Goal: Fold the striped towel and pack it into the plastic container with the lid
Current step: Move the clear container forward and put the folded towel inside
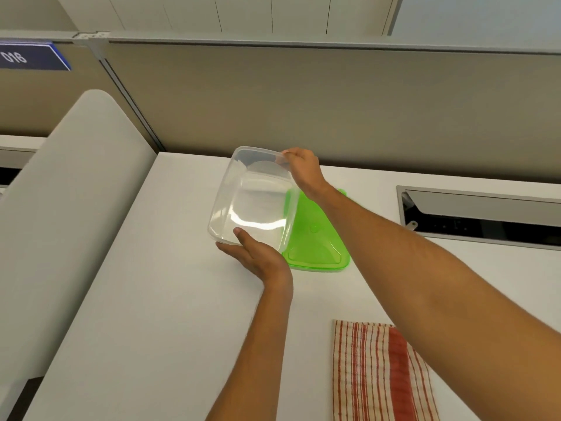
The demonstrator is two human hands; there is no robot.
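Note:
Both hands hold a clear plastic container (253, 199) tilted above the white desk, its open side facing me. My left hand (253, 253) grips its near edge, thumb inside the rim. My right hand (303, 170) pinches the far right corner. A green lid (315, 241) lies flat on the desk just right of the container and partly under it, crossed by my right forearm. The striped towel (379, 372), red and cream, lies folded flat near the desk's front right, apart from both hands.
The white desk (170, 299) ends at a beige partition wall (334, 104) behind. A grey rounded panel (66, 214) runs along the left. An open cable hatch (482, 214) is set in the desk at the right.

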